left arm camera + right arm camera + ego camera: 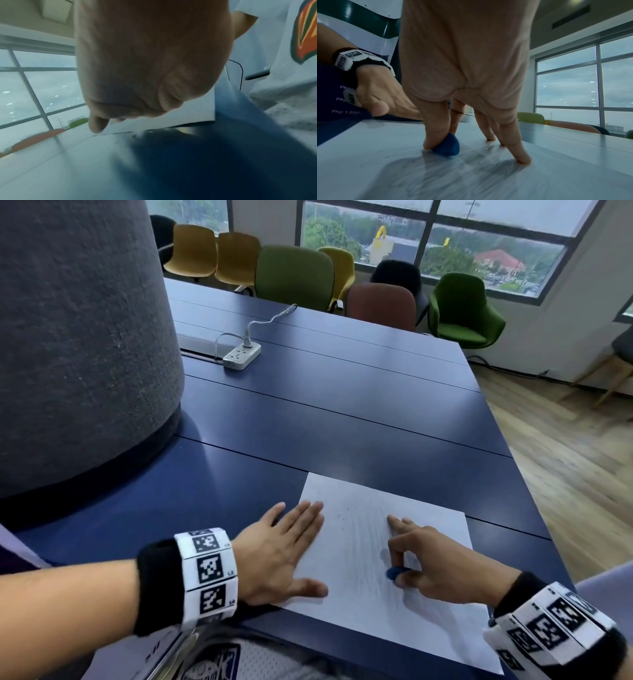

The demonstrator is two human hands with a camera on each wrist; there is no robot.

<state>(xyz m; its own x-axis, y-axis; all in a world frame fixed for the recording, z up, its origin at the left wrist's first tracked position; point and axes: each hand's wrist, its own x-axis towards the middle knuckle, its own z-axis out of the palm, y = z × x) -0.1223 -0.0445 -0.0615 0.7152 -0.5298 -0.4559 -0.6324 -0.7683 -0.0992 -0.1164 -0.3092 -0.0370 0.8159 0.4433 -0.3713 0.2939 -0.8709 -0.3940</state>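
A white sheet of paper [363, 546] with faint grey smudged marks lies on the dark blue table [308, 412] near its front edge. My left hand [284, 546] lies flat with straight fingers on the sheet's left edge, pressing it down. My right hand [421, 559] pinches a small blue eraser [395, 572] between thumb and forefinger, its underside against the paper. In the right wrist view the blue eraser [447, 146] touches the paper [471, 175], and the other fingers reach down to the sheet. The left wrist view shows the palm [145, 60] over the paper's corner [197, 112].
A large grey felt-covered column [75, 337] stands on the left of the table. A white power strip [241, 356] with a cable lies farther back. Yellow, green and brown chairs [294, 277] line the far side under windows. The table's right edge drops to a wooden floor [565, 457].
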